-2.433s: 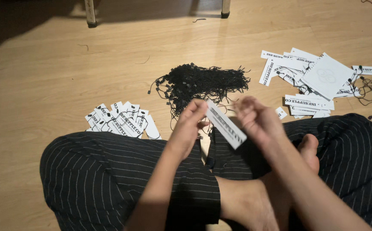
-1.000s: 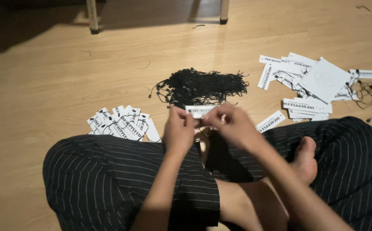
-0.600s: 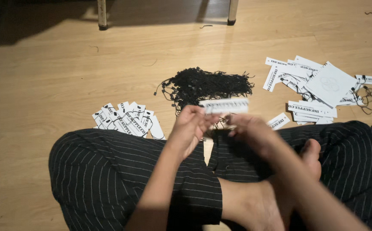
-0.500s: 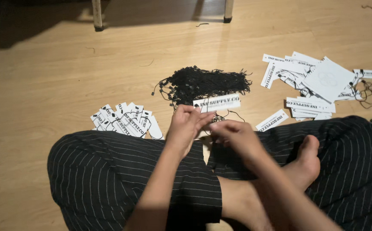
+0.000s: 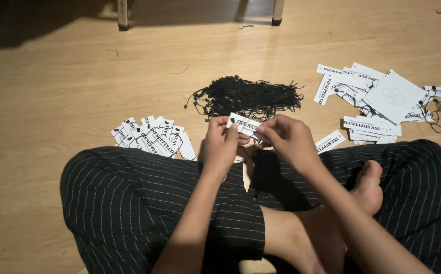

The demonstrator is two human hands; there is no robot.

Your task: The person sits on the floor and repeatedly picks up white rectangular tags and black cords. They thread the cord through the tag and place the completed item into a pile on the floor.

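At the centre of the frame the left hand (image 5: pixel 221 147) and right hand (image 5: pixel 289 142) both pinch one white paper tag (image 5: pixel 244 125), fingers closed on its ends, just below the black cord pile (image 5: pixel 248 95); the grip looks light, so a tug could tear the tag's hole or slip it; loose cords nearby could snag in the fingers.
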